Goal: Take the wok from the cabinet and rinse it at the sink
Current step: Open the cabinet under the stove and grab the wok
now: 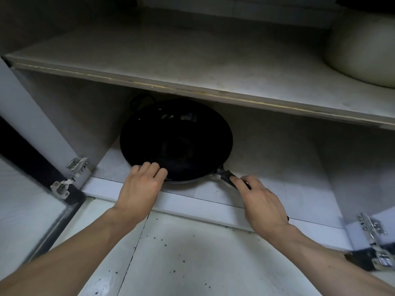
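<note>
- Head view: the round black metal wok sits on the pale bottom shelf of the open white cabinet, directly ahead of both hands, its far side tucked under the edge of the upper shelf.
- The left hand reaches in palm down, and its fingers lie over the near left rim of the wok; they bend only a little and rest on the rim, and whether the thumb hooks beneath cannot be told.
- The right hand is closed round the wok's dark straight handle, which sticks out toward the person from the near right of the rim; the fingers are wrapped over the grip, and only the short stretch of handle between hand and rim shows.
- The wok's front edge lies between the two hands, just behind the white front lip of the bottom shelf.
- Well above and to the right of the right hand, a cream rounded vessel stands on the upper shelf, cut off by the frame.
- Left of the left hand, silver metal hinges hold an open door; right of the right hand, a second set of hinges shows.
- Below both forearms lies a white tiled floor flecked with dark specks.
</note>
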### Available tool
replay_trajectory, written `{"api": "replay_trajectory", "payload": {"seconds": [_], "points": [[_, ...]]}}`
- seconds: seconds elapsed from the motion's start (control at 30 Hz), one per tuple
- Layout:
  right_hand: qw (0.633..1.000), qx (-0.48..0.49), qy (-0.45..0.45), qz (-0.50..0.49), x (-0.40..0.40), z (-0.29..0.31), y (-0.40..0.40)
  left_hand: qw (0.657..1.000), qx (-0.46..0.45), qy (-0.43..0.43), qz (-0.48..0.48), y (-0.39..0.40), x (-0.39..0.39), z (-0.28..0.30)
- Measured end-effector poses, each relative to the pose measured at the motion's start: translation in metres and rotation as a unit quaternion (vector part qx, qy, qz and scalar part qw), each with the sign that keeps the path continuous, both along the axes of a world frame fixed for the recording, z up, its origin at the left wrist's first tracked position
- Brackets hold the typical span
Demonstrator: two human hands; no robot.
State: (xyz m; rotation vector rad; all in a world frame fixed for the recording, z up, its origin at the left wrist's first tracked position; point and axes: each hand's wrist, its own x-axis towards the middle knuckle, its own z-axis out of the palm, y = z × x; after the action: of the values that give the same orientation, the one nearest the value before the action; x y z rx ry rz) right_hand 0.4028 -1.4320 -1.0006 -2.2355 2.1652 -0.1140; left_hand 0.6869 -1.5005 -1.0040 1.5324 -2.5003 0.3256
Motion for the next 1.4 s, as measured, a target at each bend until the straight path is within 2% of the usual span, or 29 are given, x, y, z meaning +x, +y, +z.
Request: {"api": "replay_trajectory", "payload": {"seconds": [0.33, 0.53, 0.67, 0.8, 0.87, 1.13, 1.4], "points": [[0.998, -0.006, 0.059, 0.002, -0.016, -0.001, 0.073, 0.997, 0.002, 0.025, -0.070, 0.070, -0.002, -0.006], [0.993, 0.054, 0.094, 0.037, -0.022, 0.000, 0.079, 0.997, 0.009, 0.009, -0.082, 0.077, 0.001, -0.003], [0.995, 0.074, 0.053, 0.036, -0.030, 0.003, 0.072, 0.997, 0.009, 0.011, -0.077, 0.075, 0.003, -0.003], [0.992, 0.095, -0.062, 0.052, -0.039, 0.004, 0.068, 0.996, 0.012, 0.013, -0.089, 0.073, 0.006, -0.005], [0.990, 0.099, -0.085, 0.060, -0.042, 0.004, 0.067, 0.995, 0.013, 0.017, -0.097, 0.073, 0.007, -0.005], [0.998, 0.044, 0.016, 0.031, -0.039, -0.015, 0.074, 0.992, 0.003, 0.012, -0.128, 0.072, 0.006, -0.006], [0.999, 0.024, 0.020, 0.021, -0.044, -0.010, 0.079, 0.991, -0.008, 0.018, -0.130, 0.072, -0.001, 0.007]]}}
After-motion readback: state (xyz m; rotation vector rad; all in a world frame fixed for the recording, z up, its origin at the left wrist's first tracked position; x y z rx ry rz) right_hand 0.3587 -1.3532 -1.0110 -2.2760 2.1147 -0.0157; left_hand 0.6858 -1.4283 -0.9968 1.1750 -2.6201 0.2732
